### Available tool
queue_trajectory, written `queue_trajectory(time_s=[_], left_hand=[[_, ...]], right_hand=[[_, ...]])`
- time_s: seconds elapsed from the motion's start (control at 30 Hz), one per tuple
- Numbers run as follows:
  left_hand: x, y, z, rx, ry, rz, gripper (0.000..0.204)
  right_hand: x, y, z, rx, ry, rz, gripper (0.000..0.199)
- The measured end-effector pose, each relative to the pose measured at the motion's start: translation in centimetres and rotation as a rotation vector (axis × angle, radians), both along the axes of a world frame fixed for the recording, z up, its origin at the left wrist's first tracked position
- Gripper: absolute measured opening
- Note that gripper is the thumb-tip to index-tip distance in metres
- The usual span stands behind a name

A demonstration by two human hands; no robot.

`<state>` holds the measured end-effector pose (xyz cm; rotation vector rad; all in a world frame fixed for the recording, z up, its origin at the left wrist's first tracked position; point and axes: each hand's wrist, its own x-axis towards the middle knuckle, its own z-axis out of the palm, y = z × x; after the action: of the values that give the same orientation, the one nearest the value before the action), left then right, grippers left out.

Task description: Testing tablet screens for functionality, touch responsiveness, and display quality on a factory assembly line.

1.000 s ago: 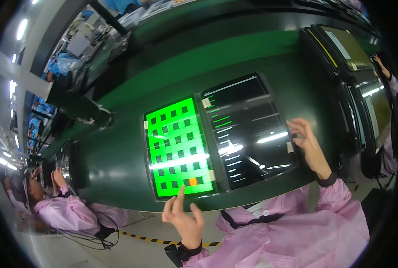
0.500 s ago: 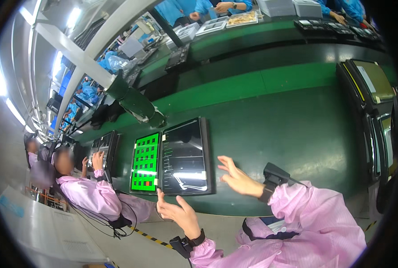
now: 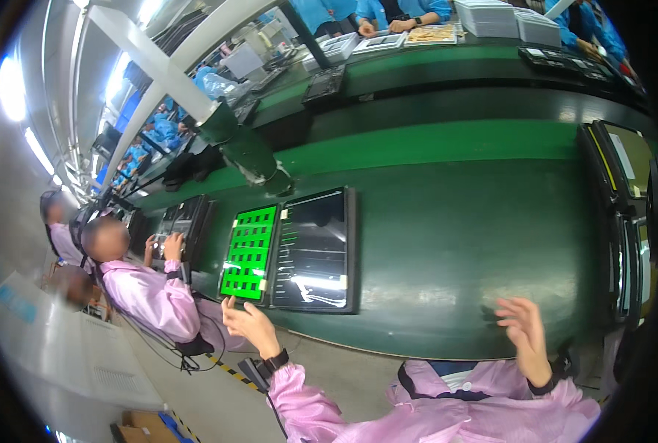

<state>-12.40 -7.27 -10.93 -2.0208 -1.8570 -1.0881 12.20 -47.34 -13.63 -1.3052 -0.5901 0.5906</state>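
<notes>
A flat panel with a bright green face and rows of small dark squares lies on the green bench. Against its right side is a glossy black panel in a dark frame, with pale marks and light reflections. My left hand is at the near edge of the green-faced panel, fingers apart and holding nothing; whether its fingertips touch the edge I cannot tell. Well to the right, my right hand is raised over the bench's near edge, with its fingers loosely bent, apart and empty.
Dark-framed panels are stacked at the right end of the bench. A green-wrapped post rises behind the green-faced panel. At left, a person in pink handles another dark panel. People in blue work across the far bench.
My right hand has moved right, away from the black panel. My left hand has shifted left along the near edge. A red square on the green face no longer shows.
</notes>
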Motion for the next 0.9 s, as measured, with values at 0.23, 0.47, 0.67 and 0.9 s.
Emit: queue_trajectory(time_s=[0.23,0.47,0.67,0.9], left_hand=[[8.1,-9.2,-0.4,0.11,-0.142,-0.768,0.042],[13.2,-18.5,6.7,-0.762,-0.083,-1.948,0.036],[15.5,-22.9,5.2,-0.995,0.129,-2.373,0.039],[15.3,-24.4,5.3,-1.383,0.177,-2.336,0.036]], right_hand=[[-0.2,-11.4,3.6,-0.223,-0.626,-1.239,0.032],[-0.5,-24.9,1.5,-0.479,-0.451,-1.689,0.042],[2.7,-23.5,6.4,0.185,-0.06,-1.335,0.041],[-0.4,-23.7,8.1,0.322,0.108,-1.439,0.031]])
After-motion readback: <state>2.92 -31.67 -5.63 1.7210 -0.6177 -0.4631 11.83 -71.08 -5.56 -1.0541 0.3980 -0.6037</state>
